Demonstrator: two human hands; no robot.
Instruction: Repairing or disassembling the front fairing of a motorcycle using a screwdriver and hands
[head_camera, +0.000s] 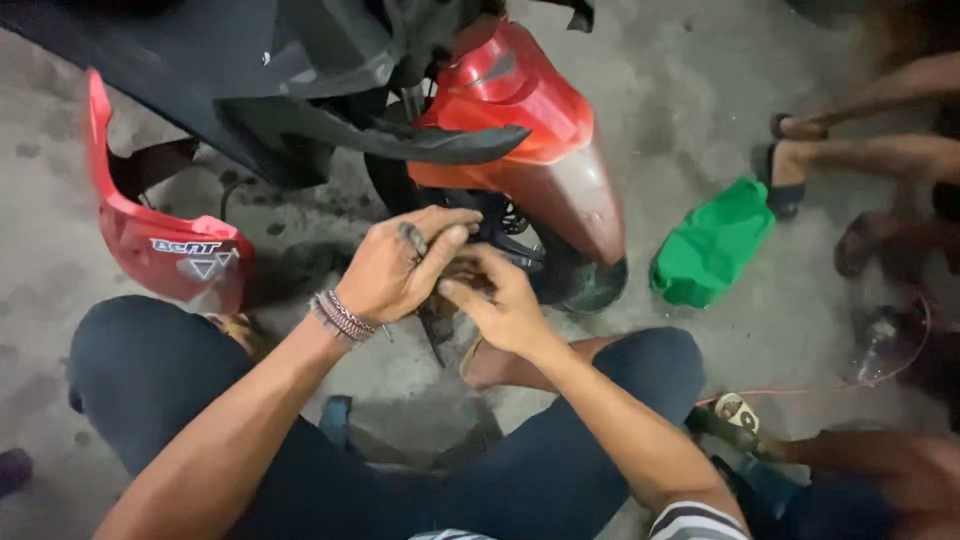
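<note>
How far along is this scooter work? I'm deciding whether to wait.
Done: a red side panel hangs loose off the scooter. In hand: the left hand and right hand meet on a small dark part by the front wheel, too hidden to identify. Left: the panel is not yet refitted.

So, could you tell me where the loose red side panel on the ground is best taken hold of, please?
Probably by the red panel's upper long edge, coming from above on the left hand's side. It stands tilted against the scooter, so that thin rim is exposed, while its lower end sits close to the person's knee.
</note>
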